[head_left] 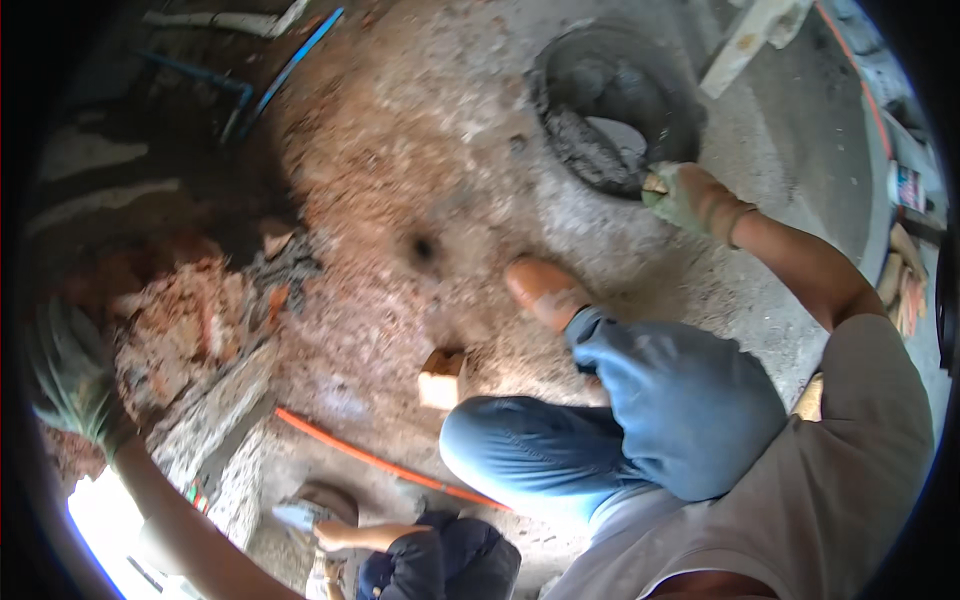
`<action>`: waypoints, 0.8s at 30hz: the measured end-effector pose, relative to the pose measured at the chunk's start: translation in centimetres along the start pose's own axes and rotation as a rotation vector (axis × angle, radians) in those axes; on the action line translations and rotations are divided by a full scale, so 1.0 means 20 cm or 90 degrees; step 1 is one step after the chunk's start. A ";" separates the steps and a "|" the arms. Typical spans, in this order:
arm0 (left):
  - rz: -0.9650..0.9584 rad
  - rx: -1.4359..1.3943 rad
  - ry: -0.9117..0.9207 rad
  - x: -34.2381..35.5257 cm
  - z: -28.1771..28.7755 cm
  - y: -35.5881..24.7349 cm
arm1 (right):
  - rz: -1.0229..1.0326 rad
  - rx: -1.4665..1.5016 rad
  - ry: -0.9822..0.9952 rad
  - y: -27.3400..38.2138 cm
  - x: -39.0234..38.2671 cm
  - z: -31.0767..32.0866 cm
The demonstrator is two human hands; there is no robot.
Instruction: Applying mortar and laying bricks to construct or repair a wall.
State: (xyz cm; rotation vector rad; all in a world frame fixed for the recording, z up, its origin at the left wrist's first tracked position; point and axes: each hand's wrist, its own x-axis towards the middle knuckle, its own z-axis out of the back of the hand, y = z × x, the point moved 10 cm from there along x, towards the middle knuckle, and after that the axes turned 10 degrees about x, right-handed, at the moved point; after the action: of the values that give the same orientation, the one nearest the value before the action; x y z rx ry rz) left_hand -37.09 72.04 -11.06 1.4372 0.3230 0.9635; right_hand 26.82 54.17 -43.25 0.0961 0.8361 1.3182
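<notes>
My right hand (692,200), in a pale green work glove, grips the handle of a trowel (622,140) at the near rim of a round dark bucket (545,105). The trowel's blade lies inside the bucket, against wet grey mortar (590,85). At the far left, my gloved left hand (75,375) is open with its fingers stretched out, beside a mass of broken reddish masonry (195,330). Whether that palm touches the masonry, I cannot tell.
A small wooden block (442,380) sits near my knees, and an orange hose (385,462) crosses the dusty ground. At the bottom, a co-worker's hand (335,537) holds a tool. Blue pipes (300,60) lie at upper left; a pale board (750,45) stands past the bucket.
</notes>
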 end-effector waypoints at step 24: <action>0.004 0.090 -0.009 0.06 0.14 -0.04 | -0.266 0.920 -0.015 0.21 -0.20 -0.27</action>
State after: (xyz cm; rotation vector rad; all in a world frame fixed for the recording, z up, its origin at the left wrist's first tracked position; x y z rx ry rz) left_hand -33.97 71.07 -10.95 1.5741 0.3830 0.9511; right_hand 20.27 49.92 -43.00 0.9997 1.5390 0.1182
